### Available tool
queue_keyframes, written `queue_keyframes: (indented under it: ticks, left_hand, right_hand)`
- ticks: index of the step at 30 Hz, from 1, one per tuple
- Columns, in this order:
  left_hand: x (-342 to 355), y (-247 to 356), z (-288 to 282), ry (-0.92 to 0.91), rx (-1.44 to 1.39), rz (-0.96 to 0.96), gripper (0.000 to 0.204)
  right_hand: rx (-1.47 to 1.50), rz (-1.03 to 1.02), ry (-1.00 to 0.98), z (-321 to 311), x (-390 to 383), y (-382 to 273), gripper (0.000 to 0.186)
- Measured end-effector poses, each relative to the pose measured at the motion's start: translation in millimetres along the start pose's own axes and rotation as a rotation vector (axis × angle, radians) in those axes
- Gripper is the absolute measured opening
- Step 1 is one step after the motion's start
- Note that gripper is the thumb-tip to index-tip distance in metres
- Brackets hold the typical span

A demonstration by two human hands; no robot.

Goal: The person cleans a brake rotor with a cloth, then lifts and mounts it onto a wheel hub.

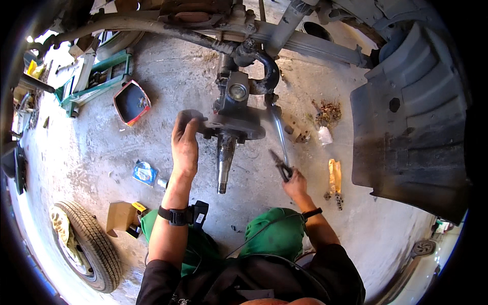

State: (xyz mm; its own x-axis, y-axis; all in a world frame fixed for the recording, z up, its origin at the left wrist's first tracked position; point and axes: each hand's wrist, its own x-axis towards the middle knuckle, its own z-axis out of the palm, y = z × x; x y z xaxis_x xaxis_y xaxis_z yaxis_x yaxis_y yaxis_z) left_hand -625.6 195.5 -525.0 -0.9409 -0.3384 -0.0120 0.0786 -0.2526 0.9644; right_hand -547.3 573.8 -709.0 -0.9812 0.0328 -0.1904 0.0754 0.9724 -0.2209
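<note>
A steering knuckle [236, 124] hangs from the axle in front of me, its tapered bare-metal spindle [224, 160] pointing toward me. My left hand [185, 145] is closed at the left end of the knuckle's dark flange, with the fingertips partly hidden. In my right hand [296, 184] is a pair of pliers [279, 163], held by the handles with the jaws pointing up and left. Just beyond the pliers, a long silver rod [281, 133] slants down from the joint right of the knuckle. Whether the pliers touch this rod I cannot tell.
Leaf springs [325, 50] and a grey wheel-arch liner [412, 117] bound the far and right sides. On the floor lie a red-rimmed tray [146, 108], a blue packet [145, 174], an opened carton [120, 216], a tyre [99, 244] and a yellow-orange packet [334, 175] near small metal parts.
</note>
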Motion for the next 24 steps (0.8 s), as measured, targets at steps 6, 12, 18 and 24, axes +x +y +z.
queue_keyframes:
  ticks: [6,12,18,24]
  left_hand:
    - [1.2,-3.9,0.5,0.027,-0.047,-0.043,0.010]
    - [-1.6,0.0,0.3,0.042,-0.160,-0.096,0.017]
    - [0.7,-4.3,1.2,0.044,-0.137,-0.050,0.022]
    - [3.1,-4.4,-6.7,-0.021,-0.083,-0.104,0.023]
  right_hand:
    - [0.042,-0.073,-0.310,41.9,-22.3,-9.2,0.067]
    - [0.161,-0.249,-0.055,8.2,17.6,-26.2,0.065]
    - [0.600,-0.331,0.349,-127.7,111.2,-78.3,0.024]
    - [0.469,-0.665,0.441,-257.3,122.3,-179.4,0.024]
